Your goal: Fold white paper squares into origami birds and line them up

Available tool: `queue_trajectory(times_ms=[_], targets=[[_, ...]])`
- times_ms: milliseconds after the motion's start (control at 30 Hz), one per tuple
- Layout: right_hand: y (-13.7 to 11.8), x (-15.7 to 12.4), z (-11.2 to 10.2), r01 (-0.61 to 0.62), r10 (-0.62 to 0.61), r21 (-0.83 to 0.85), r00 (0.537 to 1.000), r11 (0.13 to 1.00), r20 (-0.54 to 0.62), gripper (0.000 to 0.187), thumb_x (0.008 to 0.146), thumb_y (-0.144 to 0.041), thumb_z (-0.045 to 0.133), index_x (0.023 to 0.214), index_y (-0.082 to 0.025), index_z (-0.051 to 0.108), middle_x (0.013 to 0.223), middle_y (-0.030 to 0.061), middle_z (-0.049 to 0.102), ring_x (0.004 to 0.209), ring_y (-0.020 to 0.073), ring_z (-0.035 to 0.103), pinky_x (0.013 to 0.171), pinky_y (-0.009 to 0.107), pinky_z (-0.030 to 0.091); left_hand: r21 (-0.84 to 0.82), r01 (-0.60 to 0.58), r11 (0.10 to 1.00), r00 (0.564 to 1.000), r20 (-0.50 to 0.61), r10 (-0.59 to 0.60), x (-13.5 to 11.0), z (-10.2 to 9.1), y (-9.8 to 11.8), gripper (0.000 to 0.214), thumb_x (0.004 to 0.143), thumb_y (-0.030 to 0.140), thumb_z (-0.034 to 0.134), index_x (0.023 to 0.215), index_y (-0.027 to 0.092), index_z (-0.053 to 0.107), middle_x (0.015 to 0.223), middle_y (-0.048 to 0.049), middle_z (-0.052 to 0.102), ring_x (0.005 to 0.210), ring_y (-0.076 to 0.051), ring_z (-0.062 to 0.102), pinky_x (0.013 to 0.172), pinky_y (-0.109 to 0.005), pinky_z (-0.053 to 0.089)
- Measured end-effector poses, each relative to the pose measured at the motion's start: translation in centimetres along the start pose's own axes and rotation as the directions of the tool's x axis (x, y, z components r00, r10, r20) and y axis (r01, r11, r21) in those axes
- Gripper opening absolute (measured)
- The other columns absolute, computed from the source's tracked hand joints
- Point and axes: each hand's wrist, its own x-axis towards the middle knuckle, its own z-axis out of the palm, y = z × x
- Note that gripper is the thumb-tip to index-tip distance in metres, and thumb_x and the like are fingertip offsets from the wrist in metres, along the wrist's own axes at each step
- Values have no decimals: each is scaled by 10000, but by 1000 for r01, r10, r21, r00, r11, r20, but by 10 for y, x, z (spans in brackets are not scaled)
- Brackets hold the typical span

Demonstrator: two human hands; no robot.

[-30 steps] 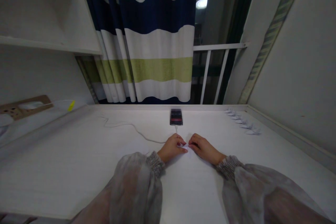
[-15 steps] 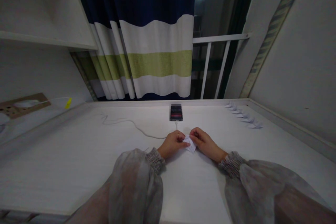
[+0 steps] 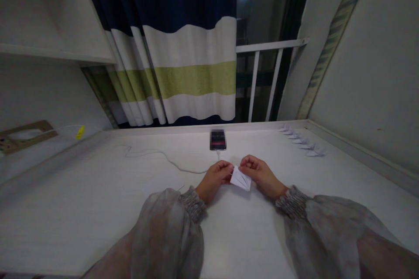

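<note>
A small folded piece of white paper (image 3: 240,178) is held just above the white desk (image 3: 98,209) between both hands. My left hand (image 3: 213,177) pinches its left corner with closed fingers. My right hand (image 3: 260,175) grips its right side, fingers curled. Both wrists wear grey gathered sleeves. A dark phone (image 3: 218,139) lies flat just beyond the hands, with a white cable (image 3: 153,154) running left from it.
Several small folded white paper figures (image 3: 303,141) stand in a row at the desk's far right. A striped curtain (image 3: 183,43) and a white railing (image 3: 262,78) are behind the desk. A wall shelf (image 3: 49,52) and a brown socket board (image 3: 22,135) are at left.
The hands have lifted the paper off the desk and turned it, so a larger creased white face now shows between them. The view has tilted slightly.
</note>
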Motion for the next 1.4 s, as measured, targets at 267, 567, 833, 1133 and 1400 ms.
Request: queue_trajectory(times_ms=[267,567,833,1133,1400], targets=[[-1,-2,2,91,-86,-141,996,986,38,200,626,-309,633,656,-160,502,550,-56,469,509,70,411,484,212,309,101,104,989,994,34,-108,-3,1,4,297,581,356,659,697,114,533,607,-13,574,529,-94,535,536,-238,456],[4,0,0,145,-155,-313,988,939,-9,132,681,-291,579,693,-169,531,609,-31,499,533,87,424,471,215,326,88,151,985,965,202,-166,-5,-1,3,344,501,204,726,767,111,529,707,-38,612,643,-127,590,573,-232,473],[1,-1,0,289,-361,-423,928,859,-98,189,748,-342,514,853,-185,516,791,18,522,741,138,478,673,271,398,38,47,998,999,-11,-46,-2,1,0,396,472,214,742,795,113,534,686,-31,630,599,-121,592,572,-221,449],[5,1,6,160,-169,-204,985,966,-26,253,670,-378,582,789,-175,490,683,-15,496,629,109,471,598,250,387,-8,-83,997,981,-179,80,3,-1,0,344,519,259,719,782,113,552,697,-17,605,607,-79,545,622,-207,436],[2,0,4,49,-52,-203,999,978,-13,245,653,-393,570,680,-157,508,574,-32,493,529,88,422,499,223,325,455,-322,830,911,-88,402,0,-3,-6,330,646,237,611,961,181,529,807,-24,617,701,-123,553,645,-234,423]])
